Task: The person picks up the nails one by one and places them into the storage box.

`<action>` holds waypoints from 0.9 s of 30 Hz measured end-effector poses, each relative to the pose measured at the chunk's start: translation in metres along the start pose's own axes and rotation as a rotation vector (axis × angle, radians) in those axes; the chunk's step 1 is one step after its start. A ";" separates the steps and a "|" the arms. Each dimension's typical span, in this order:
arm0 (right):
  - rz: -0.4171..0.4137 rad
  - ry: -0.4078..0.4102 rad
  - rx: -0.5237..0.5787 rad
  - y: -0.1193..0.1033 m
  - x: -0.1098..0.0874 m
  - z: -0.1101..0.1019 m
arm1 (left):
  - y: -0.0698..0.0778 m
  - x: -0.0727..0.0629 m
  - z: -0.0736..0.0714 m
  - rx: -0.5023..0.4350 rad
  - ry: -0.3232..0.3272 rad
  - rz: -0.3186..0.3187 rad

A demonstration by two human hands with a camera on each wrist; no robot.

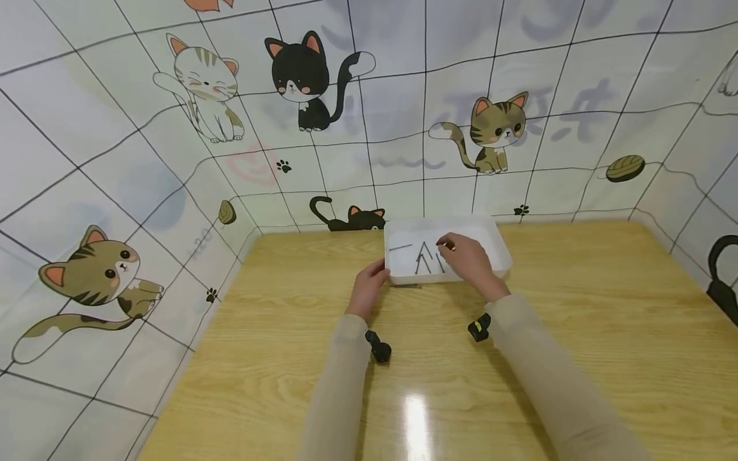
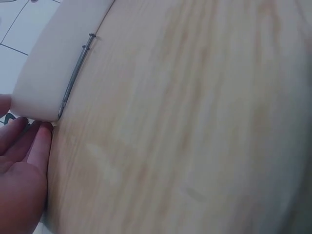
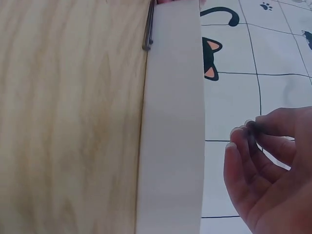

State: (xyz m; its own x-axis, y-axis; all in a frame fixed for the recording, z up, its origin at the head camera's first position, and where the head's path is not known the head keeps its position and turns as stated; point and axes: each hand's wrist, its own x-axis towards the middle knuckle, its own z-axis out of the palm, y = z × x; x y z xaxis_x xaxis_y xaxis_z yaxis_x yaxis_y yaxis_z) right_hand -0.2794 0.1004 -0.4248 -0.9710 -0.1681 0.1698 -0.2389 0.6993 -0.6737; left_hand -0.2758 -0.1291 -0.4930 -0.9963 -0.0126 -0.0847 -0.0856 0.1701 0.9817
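A shallow white tray [image 1: 450, 278] stands against the back wall, with several thin dark nails [image 1: 400, 247] lying apart inside it. My left hand [image 1: 368, 289] grips the tray's front left corner, fingertips at the lower edge in the left wrist view. Over the tray's right half, my right hand [image 1: 468, 259] holds thumb and fingertips together. Between them, in the right wrist view, they pinch a small dark nail [image 3: 252, 128], mostly hidden by the fingers. Two more nails [image 2: 76, 75] lie side by side on the table, along the tray's front wall near my left hand.
The wood-grain table [image 1: 277, 358] spreads out in front of the tray and to both sides. A white wall covering [image 1: 398, 115] printed with cartoon cats rises right behind the tray. Black cameras [image 1: 379, 349] sit on both wrists.
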 end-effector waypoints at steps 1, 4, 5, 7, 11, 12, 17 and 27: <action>0.004 -0.001 0.021 -0.001 -0.002 0.001 | 0.001 0.000 0.000 -0.001 0.003 -0.001; 0.015 -0.005 0.103 -0.004 -0.009 0.004 | 0.004 -0.001 0.002 -0.004 0.019 -0.003; 0.017 -0.003 0.127 -0.004 -0.011 0.006 | 0.004 -0.001 0.003 -0.005 0.024 -0.001; 0.027 -0.005 0.176 -0.005 -0.015 0.009 | 0.005 -0.003 0.005 -0.004 0.034 0.004; 0.028 -0.022 0.199 -0.006 -0.023 0.015 | 0.003 -0.006 0.008 0.003 0.061 0.020; 0.028 -0.032 0.194 -0.005 -0.025 0.017 | 0.003 -0.007 0.008 0.003 0.068 0.022; -0.001 -0.114 0.169 -0.004 -0.029 0.023 | 0.003 -0.008 0.010 0.002 0.082 0.029; -0.038 -0.288 0.116 -0.008 -0.033 0.034 | 0.004 -0.011 0.009 0.004 0.071 0.062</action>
State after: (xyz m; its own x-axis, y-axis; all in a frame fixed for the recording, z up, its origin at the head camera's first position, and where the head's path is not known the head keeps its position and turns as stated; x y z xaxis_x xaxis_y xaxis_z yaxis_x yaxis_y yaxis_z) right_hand -0.2451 0.0765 -0.4494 -0.9192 -0.3937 -0.0031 -0.2576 0.6074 -0.7514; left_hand -0.2647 -0.1195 -0.4898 -0.9974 -0.0717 -0.0115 -0.0240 0.1767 0.9840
